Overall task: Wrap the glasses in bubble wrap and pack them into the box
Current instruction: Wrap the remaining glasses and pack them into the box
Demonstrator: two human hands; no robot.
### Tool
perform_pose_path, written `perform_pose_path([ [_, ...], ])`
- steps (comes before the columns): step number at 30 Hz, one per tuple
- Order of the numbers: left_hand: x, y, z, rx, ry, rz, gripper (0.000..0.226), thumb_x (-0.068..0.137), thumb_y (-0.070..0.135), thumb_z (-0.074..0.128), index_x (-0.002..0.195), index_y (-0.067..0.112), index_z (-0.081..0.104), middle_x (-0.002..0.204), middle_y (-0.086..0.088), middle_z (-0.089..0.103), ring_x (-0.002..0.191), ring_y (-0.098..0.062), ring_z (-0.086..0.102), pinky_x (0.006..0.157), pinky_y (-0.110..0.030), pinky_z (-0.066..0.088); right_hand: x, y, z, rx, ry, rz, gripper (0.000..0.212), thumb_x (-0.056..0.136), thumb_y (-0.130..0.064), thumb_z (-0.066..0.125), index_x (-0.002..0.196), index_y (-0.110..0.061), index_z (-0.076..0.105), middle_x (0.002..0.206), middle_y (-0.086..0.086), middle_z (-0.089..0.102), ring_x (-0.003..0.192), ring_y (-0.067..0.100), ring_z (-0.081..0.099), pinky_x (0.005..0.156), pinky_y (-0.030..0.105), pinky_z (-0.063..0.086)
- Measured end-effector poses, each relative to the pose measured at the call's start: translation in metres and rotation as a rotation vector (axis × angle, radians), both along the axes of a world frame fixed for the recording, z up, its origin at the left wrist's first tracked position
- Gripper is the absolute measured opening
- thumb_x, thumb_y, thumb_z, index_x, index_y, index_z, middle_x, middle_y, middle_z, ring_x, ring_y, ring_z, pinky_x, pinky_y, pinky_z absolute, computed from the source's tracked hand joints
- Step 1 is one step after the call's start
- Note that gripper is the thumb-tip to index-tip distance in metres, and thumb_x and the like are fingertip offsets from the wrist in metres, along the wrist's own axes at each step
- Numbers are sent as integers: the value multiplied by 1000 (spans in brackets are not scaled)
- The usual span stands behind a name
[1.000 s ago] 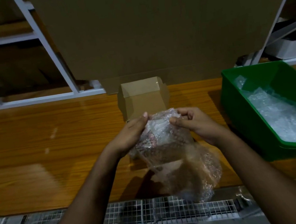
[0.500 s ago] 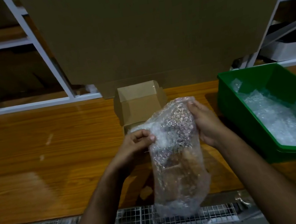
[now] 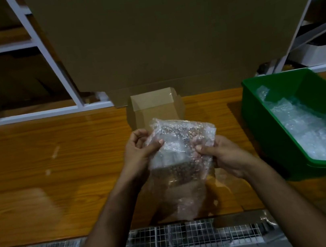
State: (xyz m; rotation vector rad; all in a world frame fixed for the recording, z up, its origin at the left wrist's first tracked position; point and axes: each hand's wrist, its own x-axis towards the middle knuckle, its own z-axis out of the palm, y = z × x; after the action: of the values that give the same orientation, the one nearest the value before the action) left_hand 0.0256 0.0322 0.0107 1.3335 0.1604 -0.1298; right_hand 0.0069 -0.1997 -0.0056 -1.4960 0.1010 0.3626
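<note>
— Bubble wrap bundle [image 3: 180, 152], location?
— Held above table [image 3: 60, 181]; left hand [image 3: 139, 152] and right hand [image 3: 224, 156] pinched its sides.
— Containers?
— Cardboard box [image 3: 155, 107] open behind; green bin [image 3: 264, 129] held loose wrap [image 3: 311, 133]

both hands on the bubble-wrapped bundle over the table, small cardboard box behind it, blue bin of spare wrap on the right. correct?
Not quite: the bin is green, not blue, as the head view shows. The rest holds: left hand and right hand hold the bubble-wrapped bundle, small cardboard box behind it.

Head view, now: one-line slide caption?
Both hands, left hand and right hand, grip a bubble-wrap bundle before a small cardboard box.
</note>
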Motion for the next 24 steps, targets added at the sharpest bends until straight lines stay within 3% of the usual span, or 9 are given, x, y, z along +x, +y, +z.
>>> perform_pose_path([
  [2,0,6,1,-45,186,-180,42,79,11,76,118,4,62,115,-16,70,105,-32,69,97,-48,55,1,-4,5,-25,-101,-5,22,97,-13,60,118,-9,65,107,14,72,92,30,69,82,47,53],
  [4,-7,10,3,-29,287,-433,36,79,22,78,100,-5,68,104,-26,70,91,-31,70,93,-41,56,1,-8,12,-32,-202,-18,23,98,-10,58,120,-9,66,116,8,73,108,26,69,93,44,53],
  [6,-11,9,0,17,270,-525,25,81,20,78,85,-3,71,100,-25,68,88,-27,69,81,-29,58,0,-11,18,-6,-261,-48,21,97,-8,58,116,-11,66,114,2,74,111,16,68,99,36,53],
  [8,-12,4,1,60,204,-475,20,89,11,68,69,9,72,93,-12,75,88,-18,72,70,-21,57,-2,-18,21,79,-218,-10,28,92,-13,62,120,-14,63,112,0,75,106,14,70,91,33,57],
  [11,-7,4,-2,28,154,-347,8,93,12,65,95,5,68,102,-13,76,97,-25,72,76,-31,58,-8,-28,15,209,-9,142,45,83,-17,65,127,-13,57,94,-3,74,78,13,71,58,26,58],
  [13,-3,8,-3,112,90,-281,10,91,14,67,99,8,66,102,-7,74,102,-26,69,81,-33,55,-11,-30,9,186,64,156,49,78,-22,74,123,-13,59,85,-2,70,63,10,63,49,23,53],
  [17,-5,18,5,189,15,-294,62,77,18,77,134,3,54,130,-15,63,106,-26,68,96,-41,54,-8,-32,2,130,-5,90,72,63,-37,93,124,-14,62,104,16,66,76,25,57,50,26,52],
  [21,-8,25,21,146,-109,-256,36,80,8,72,115,11,65,113,-12,72,101,-26,70,86,-44,59,-4,-36,14,151,-226,-38,49,79,-22,74,124,-10,57,81,3,63,63,14,55,51,24,46],
  [24,-6,28,23,50,-185,-192,20,87,-3,62,86,16,69,92,-5,73,80,-18,71,65,-30,60,-3,-38,20,240,-358,-97,59,63,-40,90,114,-17,69,98,7,72,86,24,67,72,34,55],
])
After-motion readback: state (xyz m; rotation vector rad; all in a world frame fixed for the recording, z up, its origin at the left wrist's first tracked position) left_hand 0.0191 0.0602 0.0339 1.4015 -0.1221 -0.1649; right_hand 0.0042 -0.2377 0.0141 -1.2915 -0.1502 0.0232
